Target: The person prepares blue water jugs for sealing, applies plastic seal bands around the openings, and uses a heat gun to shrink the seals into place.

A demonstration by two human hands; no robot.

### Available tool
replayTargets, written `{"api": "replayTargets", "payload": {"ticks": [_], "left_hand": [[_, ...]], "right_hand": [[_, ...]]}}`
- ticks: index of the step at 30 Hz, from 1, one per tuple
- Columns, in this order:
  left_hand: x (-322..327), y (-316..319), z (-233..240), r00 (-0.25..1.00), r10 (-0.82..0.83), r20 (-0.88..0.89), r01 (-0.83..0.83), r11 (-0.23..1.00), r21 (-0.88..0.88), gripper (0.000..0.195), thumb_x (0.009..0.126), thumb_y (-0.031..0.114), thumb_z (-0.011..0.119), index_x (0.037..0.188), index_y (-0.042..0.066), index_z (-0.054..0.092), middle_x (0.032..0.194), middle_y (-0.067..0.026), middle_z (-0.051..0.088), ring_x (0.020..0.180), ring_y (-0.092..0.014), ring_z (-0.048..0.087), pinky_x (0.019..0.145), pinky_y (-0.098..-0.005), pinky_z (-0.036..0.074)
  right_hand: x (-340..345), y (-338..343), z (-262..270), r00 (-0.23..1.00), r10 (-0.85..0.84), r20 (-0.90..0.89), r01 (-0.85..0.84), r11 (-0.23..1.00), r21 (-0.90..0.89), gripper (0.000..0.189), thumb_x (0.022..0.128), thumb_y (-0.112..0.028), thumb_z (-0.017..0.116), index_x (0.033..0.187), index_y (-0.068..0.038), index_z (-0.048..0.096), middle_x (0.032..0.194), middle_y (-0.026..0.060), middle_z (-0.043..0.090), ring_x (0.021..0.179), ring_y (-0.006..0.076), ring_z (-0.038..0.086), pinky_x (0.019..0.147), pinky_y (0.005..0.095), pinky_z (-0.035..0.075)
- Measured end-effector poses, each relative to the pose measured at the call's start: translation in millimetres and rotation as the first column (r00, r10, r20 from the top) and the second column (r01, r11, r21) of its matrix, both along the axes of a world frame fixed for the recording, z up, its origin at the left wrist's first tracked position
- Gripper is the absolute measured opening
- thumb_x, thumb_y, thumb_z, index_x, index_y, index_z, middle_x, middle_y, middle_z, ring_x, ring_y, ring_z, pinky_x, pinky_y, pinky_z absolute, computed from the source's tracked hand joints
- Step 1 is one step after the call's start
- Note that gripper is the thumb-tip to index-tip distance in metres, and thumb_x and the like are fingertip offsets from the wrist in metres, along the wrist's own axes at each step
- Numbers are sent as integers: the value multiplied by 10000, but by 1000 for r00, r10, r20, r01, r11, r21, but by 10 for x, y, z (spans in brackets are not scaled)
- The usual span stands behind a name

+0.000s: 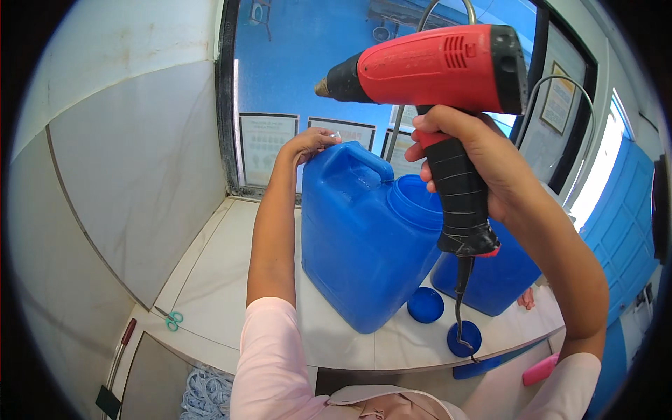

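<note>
My right hand (pixel 472 142) grips a red and black heat gun (pixel 430 68) by its black-wrapped handle. Its nozzle points left, above a blue plastic jerrycan (pixel 357 247). The jerrycan stands upright with its wide threaded mouth uncapped. At its top far-left corner is my left hand (pixel 312 143), with a small clear piece (pixel 336 135) at the fingertips; what it is cannot be made out. Partly hidden behind the heat gun's handle and cord, a second blue container (pixel 488 278) stands to the right. Two round blue caps (pixel 425 304) (pixel 464 338) lie in front of the containers.
Green-handled scissors (pixel 172 319) lie at the left of the white tiled counter (pixel 210 283). A red-handled tool (pixel 126 336) lies near the left wall. Below is a bundle of pale strips (pixel 207 391). Behind the jerrycan is a window (pixel 294 68) with framed notices. The gun's cord (pixel 459 315) hangs over the counter.
</note>
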State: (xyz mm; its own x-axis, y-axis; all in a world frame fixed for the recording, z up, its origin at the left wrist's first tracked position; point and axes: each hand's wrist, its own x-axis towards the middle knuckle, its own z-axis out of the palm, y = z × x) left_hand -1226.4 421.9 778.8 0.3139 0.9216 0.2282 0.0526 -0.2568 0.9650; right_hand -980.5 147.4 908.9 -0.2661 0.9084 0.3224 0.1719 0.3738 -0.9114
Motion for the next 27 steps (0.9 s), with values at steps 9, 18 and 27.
{"api": "replayTargets", "payload": {"ticks": [9,18,27], "left_hand": [[-100,-99,-165,969,185,162,-180,982,-50,685,766,224,682,1303,-9,327,1030,-97,572,927,-157,535,824,-309,430],[-111,-73,-328,961,219,170,-214,976,-48,744,730,207,710,1317,-5,304,1059,-129,545,952,-192,524,832,-315,412],[-140,13,-395,947,245,206,-228,968,-102,700,727,206,703,1277,-14,331,1042,-114,565,960,-187,508,819,-336,418]], "right_hand": [[-190,267,-24,984,-45,174,53,998,-42,265,684,-208,639,831,-5,553,695,85,539,545,150,555,474,270,467],[-318,488,-151,965,-76,252,110,986,-124,312,680,-192,652,872,7,508,711,87,483,547,184,546,448,303,451],[-320,565,-179,967,-70,244,109,983,-147,346,706,-209,653,909,24,499,752,102,476,563,200,554,457,320,464]]}}
